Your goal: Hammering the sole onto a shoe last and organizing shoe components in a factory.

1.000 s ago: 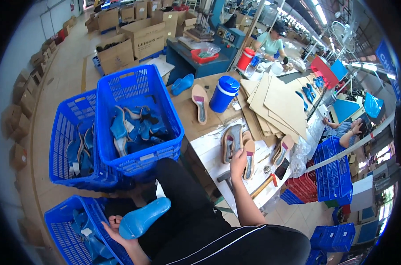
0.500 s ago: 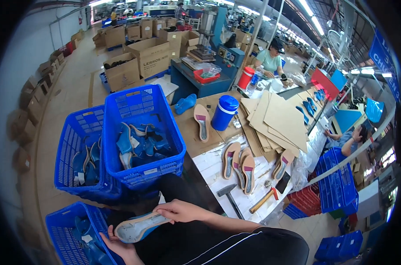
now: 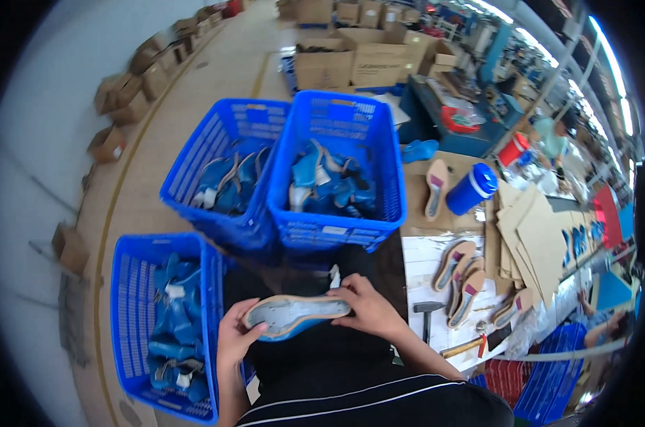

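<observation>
A blue shoe is held above my lap, its underside up, showing a grey middle inside a tan rim. My left hand grips its left end, thumb on the rim. My right hand pinches the other end. A white scrap shows just beyond the right fingers. Close to my left forearm stands a blue plastic crate with several blue shoe pieces inside. Two more blue crates, a left one and a right one, stand ahead, also holding blue shoe pieces.
On the table at right lie several tan insoles with purple patches, a hammer, a wooden-handled tool, a blue jug and cardboard sheets. Cardboard boxes line the left wall. A blurred person sits at far right.
The view has swung left, so the crates and table appear further right. My left hand, earlier at the shoe's end with fingers spread, now grips it. Both hands hold the shoe more level.
</observation>
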Motion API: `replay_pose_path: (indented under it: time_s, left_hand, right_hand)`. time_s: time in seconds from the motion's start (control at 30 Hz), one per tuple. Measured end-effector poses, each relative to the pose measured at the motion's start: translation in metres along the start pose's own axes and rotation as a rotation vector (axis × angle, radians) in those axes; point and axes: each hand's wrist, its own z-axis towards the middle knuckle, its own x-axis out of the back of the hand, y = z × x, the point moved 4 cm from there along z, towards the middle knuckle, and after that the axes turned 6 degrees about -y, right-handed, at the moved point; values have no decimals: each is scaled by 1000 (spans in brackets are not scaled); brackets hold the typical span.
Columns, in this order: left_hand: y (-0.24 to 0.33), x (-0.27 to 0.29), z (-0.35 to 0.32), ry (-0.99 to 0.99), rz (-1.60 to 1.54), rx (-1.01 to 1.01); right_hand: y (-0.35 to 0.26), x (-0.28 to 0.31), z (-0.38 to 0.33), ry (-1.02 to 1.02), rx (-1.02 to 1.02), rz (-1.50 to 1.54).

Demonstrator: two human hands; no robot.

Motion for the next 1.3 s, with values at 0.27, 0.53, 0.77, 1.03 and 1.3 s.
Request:
replay_pose_path:
  time_s: [0.27,0.53,0.77,1.03,1.3]
  left_hand:
    - [58,-11,22,-463,599,-137]
    - [91,-44,29,-507,1030,-87]
    - [89,-57,23,-578,1290,-172]
    - [84,-56,27,-555,1357,-192]
    - [84,-57,29,-583,1398,-255]
  right_hand:
    - [3,-7,8,-1,54,42]
    - [8,-4,17,-79,91,10]
    - [23,-11,14,-66,35,142]
    - [61,-21,8,-30,39,612]
    - [103,-58,-1,-56,-171,1141]
